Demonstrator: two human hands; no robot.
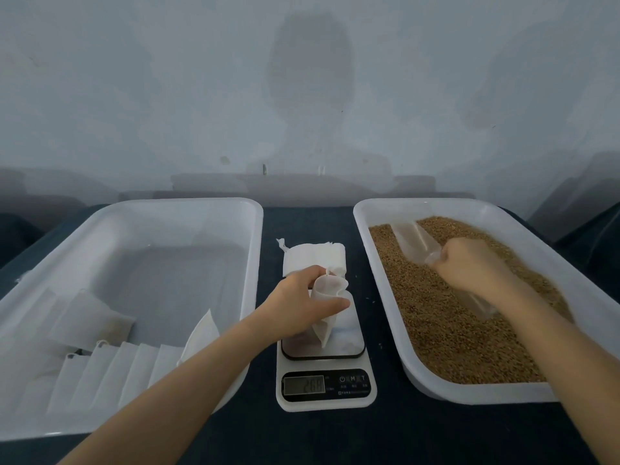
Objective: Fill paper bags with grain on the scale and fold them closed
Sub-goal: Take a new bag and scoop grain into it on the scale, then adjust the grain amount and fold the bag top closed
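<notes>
Centrally, limp white bag over glossy scale; clear scoop amid grain.

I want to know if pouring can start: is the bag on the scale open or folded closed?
Open. The left hand holds the paper bag on the scale, its mouth spread in a rounded loop.

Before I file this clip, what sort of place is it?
Probably a small hand-packing station: a scale sits on a dark table between a grain tray and a bag tray. The left hand holds a bag on the scale; the right hand grips a scoop.
</notes>
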